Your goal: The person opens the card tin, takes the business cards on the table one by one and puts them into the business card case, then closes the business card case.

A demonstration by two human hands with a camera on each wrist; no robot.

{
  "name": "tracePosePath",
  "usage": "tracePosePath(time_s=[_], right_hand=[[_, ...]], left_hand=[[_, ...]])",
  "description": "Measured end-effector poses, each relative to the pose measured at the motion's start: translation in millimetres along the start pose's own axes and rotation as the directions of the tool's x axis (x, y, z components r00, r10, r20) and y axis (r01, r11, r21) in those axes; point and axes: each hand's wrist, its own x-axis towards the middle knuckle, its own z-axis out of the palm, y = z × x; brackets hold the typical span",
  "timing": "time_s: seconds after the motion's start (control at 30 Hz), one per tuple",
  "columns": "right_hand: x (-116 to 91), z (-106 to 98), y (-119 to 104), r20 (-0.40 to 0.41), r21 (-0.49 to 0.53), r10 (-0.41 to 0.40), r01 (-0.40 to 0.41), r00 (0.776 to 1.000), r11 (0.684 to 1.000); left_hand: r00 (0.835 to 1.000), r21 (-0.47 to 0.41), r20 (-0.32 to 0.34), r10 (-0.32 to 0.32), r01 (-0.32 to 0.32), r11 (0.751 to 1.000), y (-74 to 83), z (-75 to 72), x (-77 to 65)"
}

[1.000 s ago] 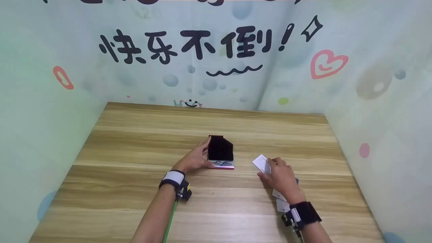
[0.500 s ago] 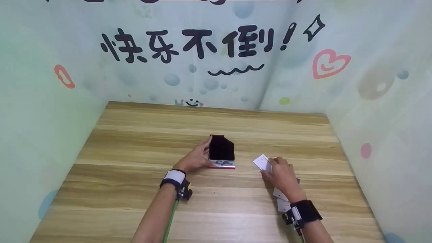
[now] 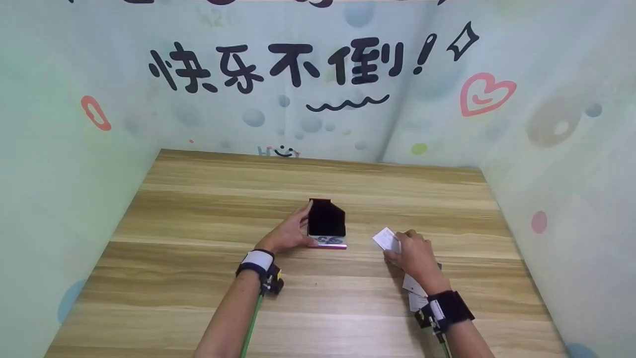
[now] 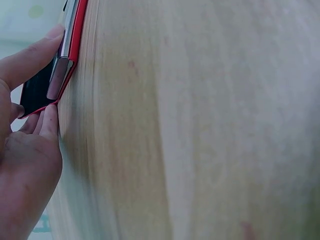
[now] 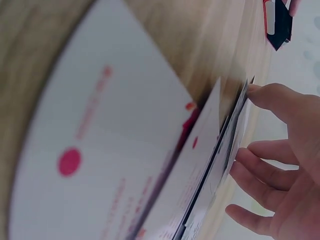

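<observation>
An open card case (image 3: 326,219) lies on the wooden table, with a black interior face and a shiny front strip. In the left wrist view its outer edge (image 4: 77,30) is red. My left hand (image 3: 285,233) grips the case at its left side, thumb at the front and the other fingers toward the back. To the right, my right hand (image 3: 417,253) pinches a white card (image 3: 384,239) between thumb and fingers, low over the table. Several printed business cards (image 5: 100,125) lie fanned under that hand and wrist; the hand hides part of them in the head view.
The wooden table (image 3: 198,209) is bordered by a printed curtain (image 3: 318,124) at the back and sides. Each wrist wears a strap with a small camera, and a green cable (image 3: 251,323) runs along the left forearm.
Almost nothing differs: the right thumb has drawn in slightly on the white card over the last second. The left hand and the card case keep their places.
</observation>
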Motion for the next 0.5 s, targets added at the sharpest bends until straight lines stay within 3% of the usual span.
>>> tracePosePath(time_s=[0.27,0.5], right_hand=[[1.4,0.0,-4.2,-0.019,0.084,-0.009,0.010,1.000,0.996],[8.9,-2.1,-15.1,-0.113,0.105,-0.069,0.081,0.991,0.991]], left_hand=[[1.000,0.008,-0.010,-0.006,0.006,1.000,0.7,0.9,-0.3],[1.000,0.011,-0.012,-0.021,0.021,1.000,2.2,0.5,-0.5]])
